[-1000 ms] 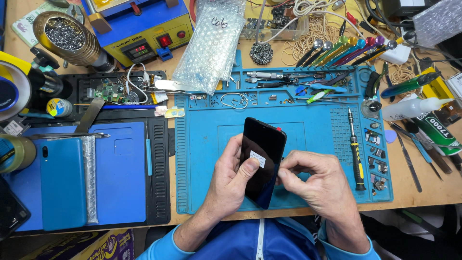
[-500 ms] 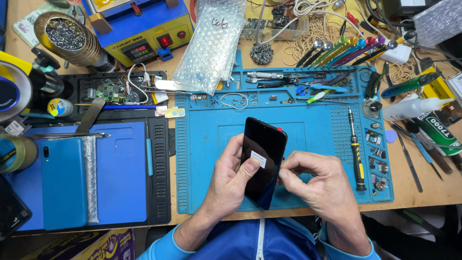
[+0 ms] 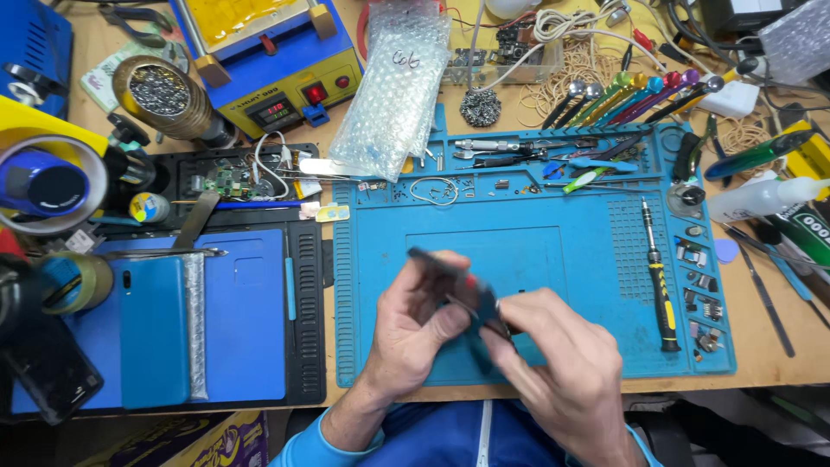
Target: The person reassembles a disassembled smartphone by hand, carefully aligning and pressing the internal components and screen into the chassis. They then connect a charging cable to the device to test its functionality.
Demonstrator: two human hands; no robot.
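The head camera looks down on a crowded repair bench. Both hands meet over the lower middle of the blue work mat [image 3: 553,259], and between them is a dark smartphone [image 3: 458,290], tilted so that mostly its thin edge shows — it is blurred. The left hand [image 3: 415,333] grasps the phone from the left side, the thumb lying across its lower part and the fingers curled behind it. The right hand [image 3: 562,363] closes on the lower end of the phone, the fingertips pinching it near the left thumb; the exact grip is hard to see because of the blur. The phone is lifted above the mat, not lying on it.

On the right part of the mat lies a screwdriver with a yellow and black handle [image 3: 659,285], well apart from the hands. To the left of the mat is a darker blue pad [image 3: 251,329] with a blue phone back cover [image 3: 154,333] on it. Behind the mat stands a bubble-wrap bag [image 3: 393,86], and beside it a blue and yellow heating machine [image 3: 268,60]. A row of coloured tools [image 3: 631,95] lies at the far right — near a white bottle [image 3: 761,197].
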